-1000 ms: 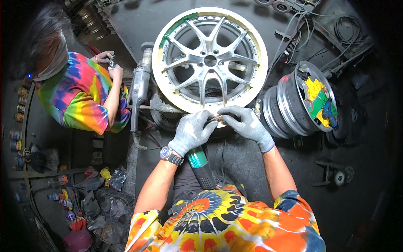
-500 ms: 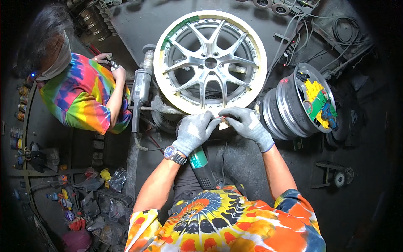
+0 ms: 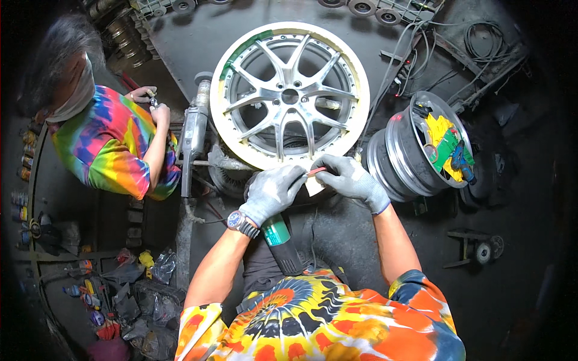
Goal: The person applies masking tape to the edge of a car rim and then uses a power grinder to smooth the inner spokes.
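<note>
A silver spoked car wheel rim [image 3: 291, 111] lies face up in front of me, its outer lip covered with pale yellow masking tape [image 3: 363, 107] and a green stretch at the upper left. Both my hands wear grey gloves and meet at the rim's near edge. My right hand [image 3: 349, 178] pinches a small, thin red strip [image 3: 315, 172], whose exact kind I cannot make out. The fingers of my left hand [image 3: 271, 191] are closed at the strip's other end; what they pinch is hidden. A pale flap [image 3: 313, 187] hangs below the strip.
A green and black power tool [image 3: 279, 240] is below my left wrist. Stacked rims [image 3: 397, 157] at right hold yellow gloves [image 3: 438, 131]. A grey cylindrical machine [image 3: 194, 129] stands left of the wheel. Further left, a co-worker [image 3: 111, 141] handles a small object. Cables hang at upper right.
The view has shifted, so the wheel sits slightly lower and further left. My fingers have parted a little, and more of the red strip and pale flap shows.
</note>
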### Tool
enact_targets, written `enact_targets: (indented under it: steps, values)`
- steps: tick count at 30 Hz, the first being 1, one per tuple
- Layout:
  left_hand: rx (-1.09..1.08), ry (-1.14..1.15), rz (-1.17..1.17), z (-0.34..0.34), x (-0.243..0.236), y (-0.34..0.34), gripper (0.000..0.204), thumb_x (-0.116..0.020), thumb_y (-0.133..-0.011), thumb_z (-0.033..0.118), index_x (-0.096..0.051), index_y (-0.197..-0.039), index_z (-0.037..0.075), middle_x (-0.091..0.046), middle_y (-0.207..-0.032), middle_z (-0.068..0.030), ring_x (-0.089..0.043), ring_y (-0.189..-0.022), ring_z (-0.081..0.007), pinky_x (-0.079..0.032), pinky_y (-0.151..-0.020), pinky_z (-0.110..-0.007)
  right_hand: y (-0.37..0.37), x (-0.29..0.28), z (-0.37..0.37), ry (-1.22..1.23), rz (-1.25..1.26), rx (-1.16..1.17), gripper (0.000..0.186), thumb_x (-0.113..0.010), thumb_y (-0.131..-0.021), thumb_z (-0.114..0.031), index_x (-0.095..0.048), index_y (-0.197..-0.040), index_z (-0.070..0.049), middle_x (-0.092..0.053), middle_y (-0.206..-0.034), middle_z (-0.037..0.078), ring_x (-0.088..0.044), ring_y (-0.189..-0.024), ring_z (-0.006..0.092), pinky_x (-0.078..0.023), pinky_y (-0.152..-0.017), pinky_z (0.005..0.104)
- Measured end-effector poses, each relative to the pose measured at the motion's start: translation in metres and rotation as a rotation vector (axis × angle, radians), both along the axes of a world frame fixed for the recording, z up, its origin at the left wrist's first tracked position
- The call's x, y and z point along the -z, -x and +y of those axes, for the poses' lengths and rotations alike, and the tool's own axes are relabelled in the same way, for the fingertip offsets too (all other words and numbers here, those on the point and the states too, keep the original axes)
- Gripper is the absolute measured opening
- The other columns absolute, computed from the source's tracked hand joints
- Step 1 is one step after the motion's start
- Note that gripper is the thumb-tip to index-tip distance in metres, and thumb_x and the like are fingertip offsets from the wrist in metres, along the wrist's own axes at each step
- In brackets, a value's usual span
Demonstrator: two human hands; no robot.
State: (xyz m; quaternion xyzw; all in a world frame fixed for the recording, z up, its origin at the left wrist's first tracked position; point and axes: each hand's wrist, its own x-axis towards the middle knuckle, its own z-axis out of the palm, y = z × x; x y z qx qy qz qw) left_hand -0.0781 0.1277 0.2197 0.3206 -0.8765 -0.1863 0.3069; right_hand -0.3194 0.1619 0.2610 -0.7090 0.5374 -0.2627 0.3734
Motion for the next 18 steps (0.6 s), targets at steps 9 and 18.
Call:
enact_targets:
  steps: [9,18]
  values:
    - [0.004,-0.092,0.028,-0.002,0.002,0.0,0.021,-0.071,-0.1,0.023,-0.07,-0.113,0.007,-0.073,-0.104,-0.0153,-0.072,-0.096,-0.039,-0.059,-0.082,-0.046,-0.013,-0.014,-0.003,-0.046,-0.056,0.053,0.024,-0.071,-0.101,-0.023,-0.076,-0.108,-0.001,-0.076,-0.088,0.016,-0.076,-0.085,0.0246,-0.057,-0.078,0.0381]
    - [-0.007,-0.103,0.05,-0.001,-0.001,0.001,0.02,-0.075,-0.097,0.022,-0.071,-0.109,0.006,-0.074,-0.104,-0.0141,-0.072,-0.096,-0.0375,-0.059,-0.082,-0.044,-0.01,-0.004,-0.004,0.16,0.085,0.012,0.021,-0.071,-0.1,-0.021,-0.076,-0.103,-0.001,-0.074,-0.087,0.017,-0.075,-0.081,0.0311,-0.057,-0.075,0.0399]
